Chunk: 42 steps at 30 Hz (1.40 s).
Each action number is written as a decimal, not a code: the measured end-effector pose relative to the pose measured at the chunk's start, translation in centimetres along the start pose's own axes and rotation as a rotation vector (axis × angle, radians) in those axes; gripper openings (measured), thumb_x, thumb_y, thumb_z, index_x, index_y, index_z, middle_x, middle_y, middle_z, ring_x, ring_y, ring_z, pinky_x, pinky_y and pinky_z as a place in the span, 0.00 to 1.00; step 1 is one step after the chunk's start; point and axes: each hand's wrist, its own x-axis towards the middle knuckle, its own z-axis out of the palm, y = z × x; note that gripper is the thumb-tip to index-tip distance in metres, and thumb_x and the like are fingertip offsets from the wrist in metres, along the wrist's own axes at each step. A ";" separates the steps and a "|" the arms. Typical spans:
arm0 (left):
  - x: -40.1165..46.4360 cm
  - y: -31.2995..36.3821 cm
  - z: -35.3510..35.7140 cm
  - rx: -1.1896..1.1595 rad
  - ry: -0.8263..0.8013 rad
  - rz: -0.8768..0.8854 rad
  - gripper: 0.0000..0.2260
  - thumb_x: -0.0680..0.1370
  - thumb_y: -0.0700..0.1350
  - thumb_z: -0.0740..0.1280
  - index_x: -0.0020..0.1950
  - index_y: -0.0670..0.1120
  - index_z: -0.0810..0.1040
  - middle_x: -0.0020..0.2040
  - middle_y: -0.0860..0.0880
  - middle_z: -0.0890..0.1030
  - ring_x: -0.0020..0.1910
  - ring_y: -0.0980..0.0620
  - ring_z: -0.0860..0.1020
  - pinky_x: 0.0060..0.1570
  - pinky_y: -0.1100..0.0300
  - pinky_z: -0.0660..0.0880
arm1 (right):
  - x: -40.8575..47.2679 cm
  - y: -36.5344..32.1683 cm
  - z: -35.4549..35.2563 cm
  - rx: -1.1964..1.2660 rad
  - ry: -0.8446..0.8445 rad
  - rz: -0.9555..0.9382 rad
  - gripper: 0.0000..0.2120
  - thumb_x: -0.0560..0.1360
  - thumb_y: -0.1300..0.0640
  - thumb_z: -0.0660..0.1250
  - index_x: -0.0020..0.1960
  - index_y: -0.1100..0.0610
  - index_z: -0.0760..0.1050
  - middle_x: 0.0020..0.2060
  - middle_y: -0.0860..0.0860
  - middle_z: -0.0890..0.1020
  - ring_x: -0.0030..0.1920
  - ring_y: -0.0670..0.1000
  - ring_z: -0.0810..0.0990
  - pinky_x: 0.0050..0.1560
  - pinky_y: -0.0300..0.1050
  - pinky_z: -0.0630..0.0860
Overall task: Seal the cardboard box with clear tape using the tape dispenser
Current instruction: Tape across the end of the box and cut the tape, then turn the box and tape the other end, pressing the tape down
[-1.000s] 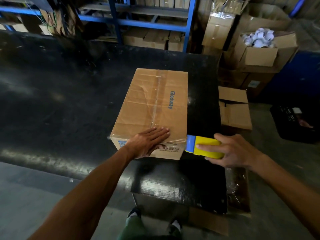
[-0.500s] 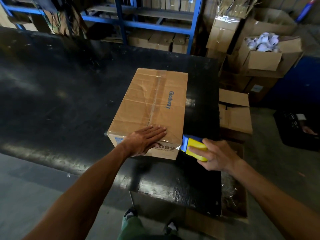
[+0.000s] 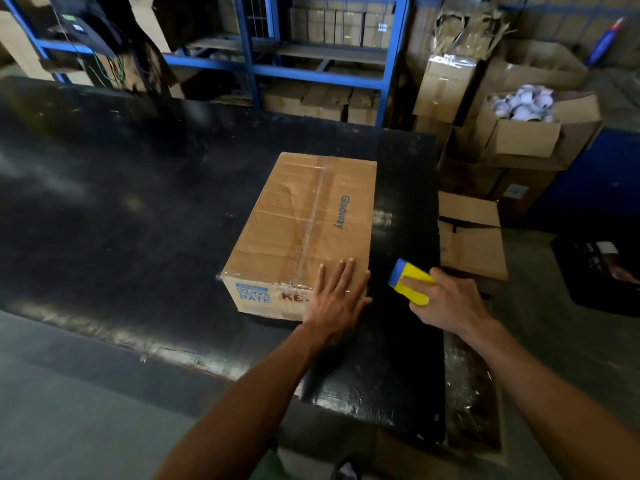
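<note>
A brown cardboard box printed "Glodway" lies on the black table. Clear tape runs along its top seam and over the near end. My left hand lies flat, fingers spread, on the box's near right corner. My right hand grips the yellow and blue tape dispenser just right of the box, a short gap away from it, above the table.
Open cardboard boxes stand on the floor beyond the table's right edge, one holding white rolls. Blue shelving with cartons stands behind the table. A black crate sits at the far right.
My right hand pulled the dispenser away from the box's near right corner, up and to the right. My left hand slid right along the near edge to the corner.
</note>
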 end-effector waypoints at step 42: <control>5.1 -14.3 -10.8 0.128 -0.445 -0.015 0.50 0.72 0.60 0.74 0.81 0.54 0.42 0.81 0.40 0.40 0.79 0.37 0.40 0.73 0.29 0.43 | 7.9 -9.5 -6.0 0.955 0.418 0.597 0.24 0.66 0.41 0.76 0.61 0.41 0.80 0.49 0.43 0.85 0.48 0.45 0.81 0.55 0.50 0.80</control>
